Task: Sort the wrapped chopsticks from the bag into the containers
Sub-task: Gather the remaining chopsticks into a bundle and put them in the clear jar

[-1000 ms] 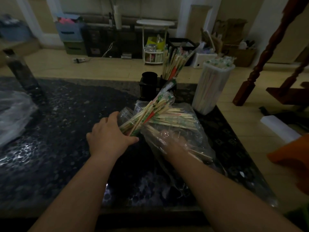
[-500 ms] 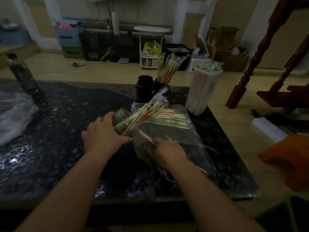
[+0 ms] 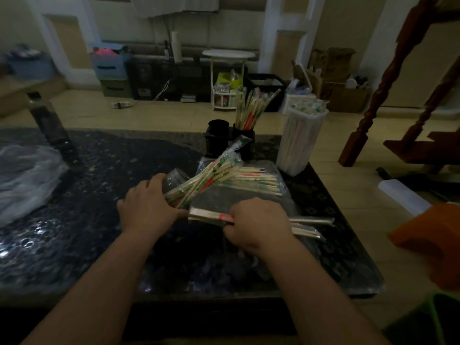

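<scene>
**A:** What were the hands doing when you looked?

**B:** The right hand (image 3: pixel 256 222) was clenched round a small bundle of wrapped chopsticks (image 3: pixel 211 216), held flat with its ends pointing to 9 o'clock. The left hand (image 3: pixel 146 210), just beside those ends, was wrapped round what looked like a clear jar (image 3: pixel 174 179). The jar was tilted, and a fan of chopsticks (image 3: pixel 214 170) stuck out of it toward 1 o'clock.

**A:** And the bag?

**B:** The clear bag (image 3: pixel 249 197) lay on the dark table (image 3: pixel 74 195), beyond the right hand, with loose sticks (image 3: pixel 256 181) inside. I judged it mid-sort: 1 bundle was out but not yet housed. The next move seemed to call for swinging that bundle to a container's mouth and feeding it in.

**A:** Other containers?

**B:** At 12 o'clock stood a black cup (image 3: pixel 217 135), and beside it a second black cup (image 3: pixel 245 145) bristling with sticks. At 2 o'clock was a tall white tub (image 3: pixel 298 145), packed.

**A:** Any writing?

**B:** The wrappers had green and red print, too small and dim to read. I saw no brand.
</scene>
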